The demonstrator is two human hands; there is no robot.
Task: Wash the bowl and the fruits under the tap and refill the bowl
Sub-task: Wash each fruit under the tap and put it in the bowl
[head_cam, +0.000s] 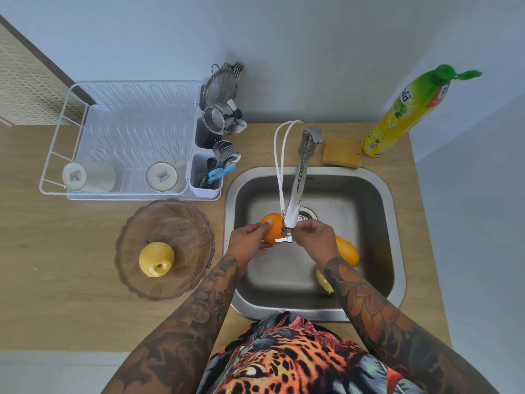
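Observation:
My left hand [250,241] grips an orange [271,226] over the steel sink [395,251], right under the tap spout [298,191]. My right hand [315,237] sits just right of the spout's tip with curled fingers; whether it touches the orange is hidden by the spout. A yellow-orange mango [348,253] lies in the sink behind my right wrist. A small yellow fruit [324,281] lies by my right forearm, partly hidden. The pink glass bowl [181,217] stands on the counter left of the sink with a yellow apple [156,258] inside.
A white dish rack [85,115] with two cups and a cutlery holder [206,177] stands at the back left. A sponge [341,153] and a dish soap bottle [403,112] sit behind the sink on the right. A white hose [279,172] hangs beside the tap.

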